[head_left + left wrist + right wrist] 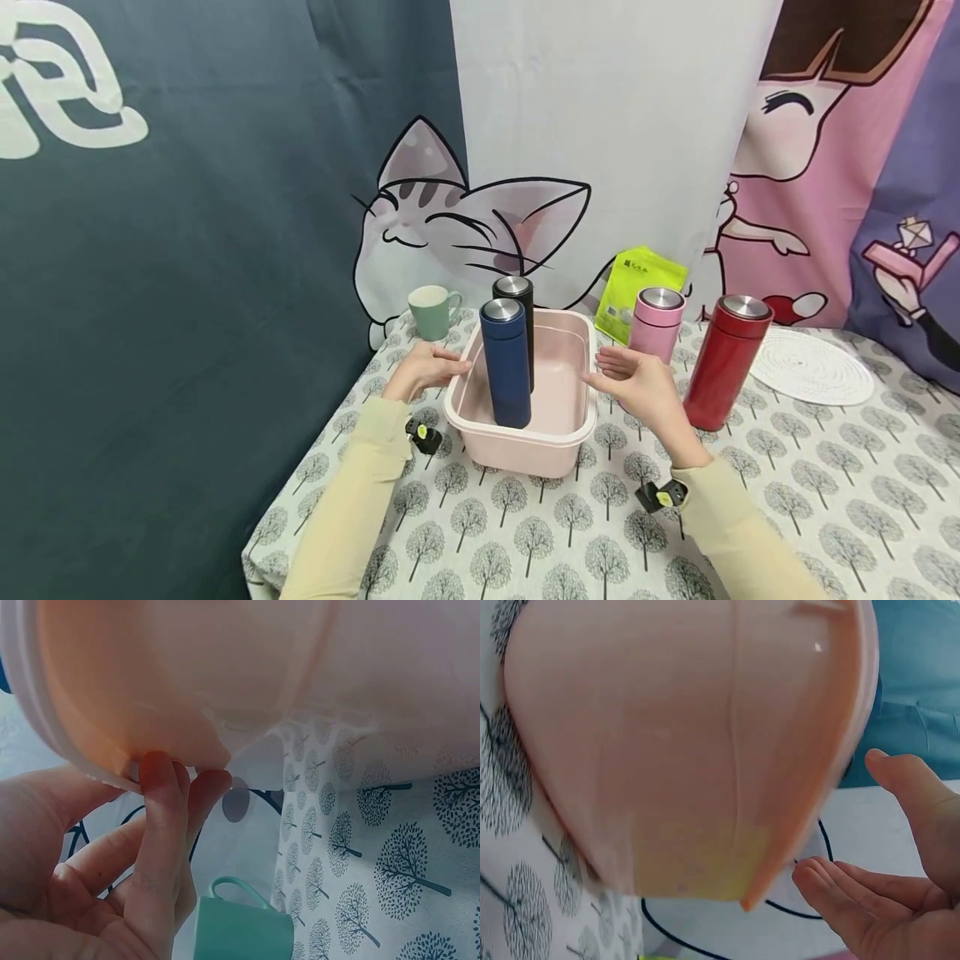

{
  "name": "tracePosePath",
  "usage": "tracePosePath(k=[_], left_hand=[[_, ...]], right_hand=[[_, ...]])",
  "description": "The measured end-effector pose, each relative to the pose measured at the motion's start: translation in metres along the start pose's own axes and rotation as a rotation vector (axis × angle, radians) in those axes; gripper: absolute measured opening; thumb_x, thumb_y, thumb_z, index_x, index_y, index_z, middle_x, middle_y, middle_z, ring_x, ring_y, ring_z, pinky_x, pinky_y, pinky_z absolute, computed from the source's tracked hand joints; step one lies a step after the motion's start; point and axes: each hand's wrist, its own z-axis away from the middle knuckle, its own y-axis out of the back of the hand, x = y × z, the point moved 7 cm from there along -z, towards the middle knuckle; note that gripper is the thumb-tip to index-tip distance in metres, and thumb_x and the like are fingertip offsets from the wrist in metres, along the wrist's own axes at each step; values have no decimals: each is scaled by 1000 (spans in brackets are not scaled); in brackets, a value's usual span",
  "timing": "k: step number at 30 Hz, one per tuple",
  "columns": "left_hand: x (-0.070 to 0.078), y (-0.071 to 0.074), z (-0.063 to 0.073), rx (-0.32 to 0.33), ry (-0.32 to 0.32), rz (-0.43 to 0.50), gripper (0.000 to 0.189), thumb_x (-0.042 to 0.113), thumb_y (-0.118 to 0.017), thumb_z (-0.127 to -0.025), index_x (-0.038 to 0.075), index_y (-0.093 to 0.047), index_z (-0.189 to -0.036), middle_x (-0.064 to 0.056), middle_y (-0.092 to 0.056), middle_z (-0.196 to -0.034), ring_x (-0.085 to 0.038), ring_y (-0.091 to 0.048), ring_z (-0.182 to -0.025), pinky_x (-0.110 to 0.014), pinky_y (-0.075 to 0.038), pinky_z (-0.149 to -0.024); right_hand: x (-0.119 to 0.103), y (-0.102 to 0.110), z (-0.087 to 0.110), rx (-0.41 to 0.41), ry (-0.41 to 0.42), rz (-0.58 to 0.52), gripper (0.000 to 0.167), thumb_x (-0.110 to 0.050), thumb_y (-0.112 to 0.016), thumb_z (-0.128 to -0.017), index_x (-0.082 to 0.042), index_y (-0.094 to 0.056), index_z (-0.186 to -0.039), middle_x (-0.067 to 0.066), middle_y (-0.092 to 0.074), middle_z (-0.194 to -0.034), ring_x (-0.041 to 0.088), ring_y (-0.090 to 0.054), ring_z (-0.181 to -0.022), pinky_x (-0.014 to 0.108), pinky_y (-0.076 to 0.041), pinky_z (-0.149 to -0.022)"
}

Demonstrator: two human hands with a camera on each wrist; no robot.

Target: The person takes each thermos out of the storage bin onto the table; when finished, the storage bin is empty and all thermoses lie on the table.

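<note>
A white cloth printed with dark trees covers the table (pixel 551 575). A pink tub (pixel 521 457) stands on it, with a green cup (pixel 430 315) behind it to the left. To the tub's right are a pink bottle (pixel 656 332) and a red bottle (pixel 722 371), both upright. A yellow-green bag (pixel 632 287) is behind the pink bottle; a round white mat (pixel 812 367) lies flat at far right.

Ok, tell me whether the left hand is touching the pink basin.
Touching: the left wrist view shows the left hand with its fingertips against the pink basin, at its rim.
</note>
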Motion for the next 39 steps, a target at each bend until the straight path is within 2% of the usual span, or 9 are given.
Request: tracePosePath(k=[7, 17, 18, 29, 39], left_hand=[[1, -1, -1, 2, -1, 10, 41, 14, -74, -87, -8, -64, -120, -25, -66, -120, -33, -68, -106, -40, -58, -93], [2, -1, 2, 0, 5, 16, 39, 13, -74, -87, -8, -65, -118, -25, -66, -119, -33, -68, -106, -41, -57, -95], [-2, 0, -2, 5, 4, 19, 39, 14, -75, -86, -8, -66, -118, -24, -67, -119, -33, -69, -105, -41, -57, -94], [2, -1, -2, 4, 0, 58, 39, 11, -75, -86, -9, -65, -118, -25, -68, -116, -32, -70, -102, -39, -59, -91], [0, -1, -2, 8, 6, 41, 38, 13, -75, -86, -9, -66, -117, -24, -68, -115, -32, -70, -104, -41, -57, -94]], right_hand=[[-10, -11, -6, 12, 10, -6, 65, -28, -84, -78, 6, -60, -128, 23, -67, -120, 34, -69, -105, 38, -58, -89], [-19, -38, -17, -38, 9, -41, 67, -25, -84, -77, 6, -57, -131, 22, -64, -126, 36, -65, -113, 40, -56, -95], [-21, -41, -18, -46, 10, -35, 67, -25, -84, -77, 5, -57, -131, 22, -64, -127, 36, -65, -113, 40, -56, -96], [-40, -60, -33, -107, 39, 54, 73, -36, -86, -74, 1, -59, -131, 19, -64, -129, 35, -63, -116, 43, -54, -99], [-47, -84, -45, -148, 78, 67, 66, -31, -88, -73, 0, -62, -126, 19, -67, -122, 34, -66, -112, 44, -55, -97]])
